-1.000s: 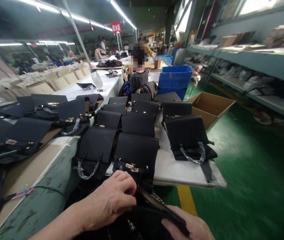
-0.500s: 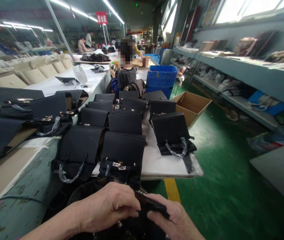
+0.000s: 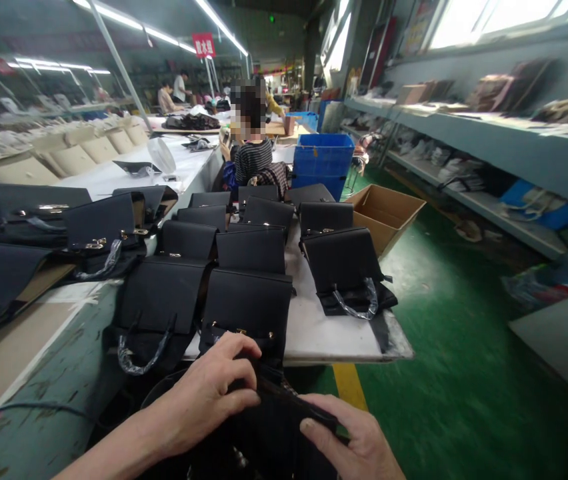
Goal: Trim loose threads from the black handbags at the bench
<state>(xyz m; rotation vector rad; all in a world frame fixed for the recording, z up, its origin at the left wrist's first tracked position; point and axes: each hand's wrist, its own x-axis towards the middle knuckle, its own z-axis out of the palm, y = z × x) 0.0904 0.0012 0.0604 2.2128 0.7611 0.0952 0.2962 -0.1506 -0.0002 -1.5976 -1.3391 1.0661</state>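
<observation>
A black handbag [image 3: 284,427] lies low in front of me, its lower part dark and hard to make out. My right hand [image 3: 351,430] grips the raised edge of this bag, thumb on the near side and fingers behind. Farther left along the same edge, my left hand [image 3: 224,383] has its fingers and thumb curled around the black material. Just beyond my hands stands another black handbag [image 3: 247,297] with metal fittings. To its left is a black bag [image 3: 161,293] whose handle is wrapped in clear plastic.
Several more black bags stand on the white table [image 3: 334,340] and the left bench [image 3: 64,360]. Past the table are a cardboard box [image 3: 387,213] and a blue bin [image 3: 321,163]. A seated person [image 3: 254,150] is ahead. Shelving [image 3: 484,140] runs along the right.
My left hand has shifted up and slightly left along the bag's edge, its fingers reaching farther forward. My right hand keeps its grip at nearly the same spot.
</observation>
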